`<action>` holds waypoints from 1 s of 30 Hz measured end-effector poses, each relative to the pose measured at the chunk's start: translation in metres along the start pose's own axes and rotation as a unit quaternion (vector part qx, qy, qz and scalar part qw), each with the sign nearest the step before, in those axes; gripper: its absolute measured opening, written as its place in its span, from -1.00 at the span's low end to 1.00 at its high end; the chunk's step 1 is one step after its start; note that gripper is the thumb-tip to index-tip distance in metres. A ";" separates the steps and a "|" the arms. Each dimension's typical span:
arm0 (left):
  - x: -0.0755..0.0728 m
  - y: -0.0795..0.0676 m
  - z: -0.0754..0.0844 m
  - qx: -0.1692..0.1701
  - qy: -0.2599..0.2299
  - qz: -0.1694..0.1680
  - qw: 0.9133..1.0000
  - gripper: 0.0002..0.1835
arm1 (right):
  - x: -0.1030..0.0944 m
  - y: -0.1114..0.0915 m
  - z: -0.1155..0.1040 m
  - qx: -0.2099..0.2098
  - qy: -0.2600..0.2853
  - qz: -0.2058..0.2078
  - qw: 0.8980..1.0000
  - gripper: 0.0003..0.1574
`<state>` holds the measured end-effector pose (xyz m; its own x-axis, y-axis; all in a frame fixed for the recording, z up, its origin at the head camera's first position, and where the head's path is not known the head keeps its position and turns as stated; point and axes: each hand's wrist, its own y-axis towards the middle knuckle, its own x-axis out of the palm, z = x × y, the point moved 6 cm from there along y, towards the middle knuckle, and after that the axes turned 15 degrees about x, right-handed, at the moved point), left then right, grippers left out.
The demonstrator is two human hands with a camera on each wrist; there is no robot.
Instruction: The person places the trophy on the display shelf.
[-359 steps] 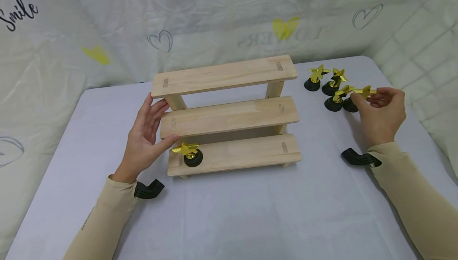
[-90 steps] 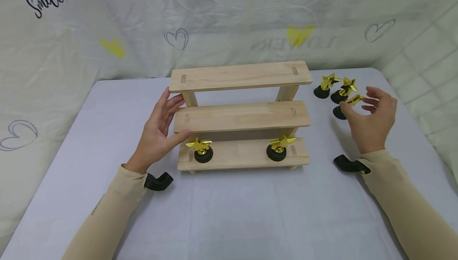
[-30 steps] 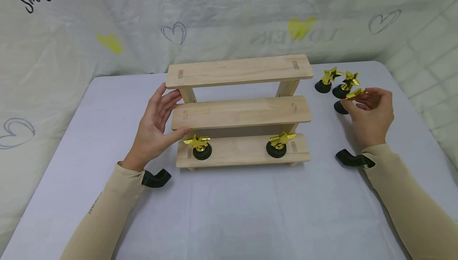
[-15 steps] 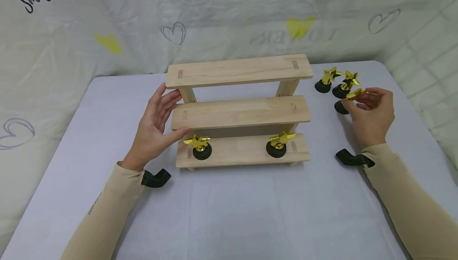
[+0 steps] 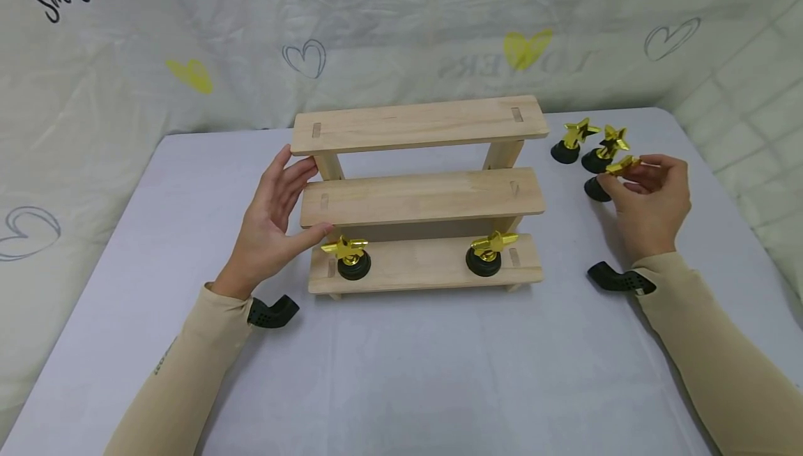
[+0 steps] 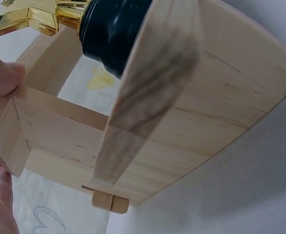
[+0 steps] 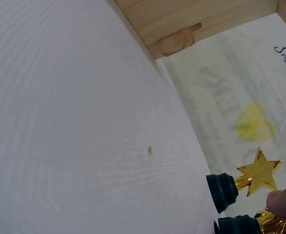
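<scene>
A three-tier wooden display stand (image 5: 420,198) is on the table. My left hand (image 5: 266,236) grips its left end, thumb on the front edge of the middle board and fingers behind. Two trophies with gold stars and black bases stand on the lowest board: one trophy (image 5: 353,261) at the left, another trophy (image 5: 486,255) towards the right. My right hand (image 5: 655,198) pinches the gold star of a trophy (image 5: 621,165) right of the stand. The thumb (image 7: 284,199) covers part of it in the right wrist view.
Two more star trophies stand just behind the right hand: one trophy (image 5: 567,146) nearer the stand and one trophy (image 5: 603,153) beside it. The white-covered table (image 5: 408,365) backs onto a printed cloth (image 5: 401,38) with hearts and lettering.
Since 12 seconds ago, one trophy has gone from the right-hand group to the lowest board's right side. The right hand has come to another trophy. Over the last second almost nothing moves.
</scene>
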<state>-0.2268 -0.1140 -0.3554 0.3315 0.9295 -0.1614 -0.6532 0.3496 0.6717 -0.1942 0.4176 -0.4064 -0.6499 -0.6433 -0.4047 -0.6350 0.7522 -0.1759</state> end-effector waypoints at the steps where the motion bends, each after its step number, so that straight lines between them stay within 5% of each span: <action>1: 0.000 0.000 0.000 -0.001 -0.001 0.000 1.000 0.29 | 0.000 0.000 0.000 -0.001 0.000 0.001 1.000 -0.30; 20: 0.002 0.001 -0.001 0.001 -0.005 -0.005 1.000 0.31 | -0.001 -0.009 -0.010 -0.078 0.057 0.022 0.995 -0.31; 30: 0.001 0.000 -0.001 -0.006 -0.005 -0.001 1.000 0.30 | 0.001 -0.031 -0.026 -0.128 0.059 0.050 0.989 -0.36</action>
<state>-0.2275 -0.1132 -0.3563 0.3397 0.9274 -0.1567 -0.6607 0.3538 0.6621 -0.1862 0.3900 -0.3782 -0.7490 -0.5912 -0.2991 -0.6405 0.7616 0.0986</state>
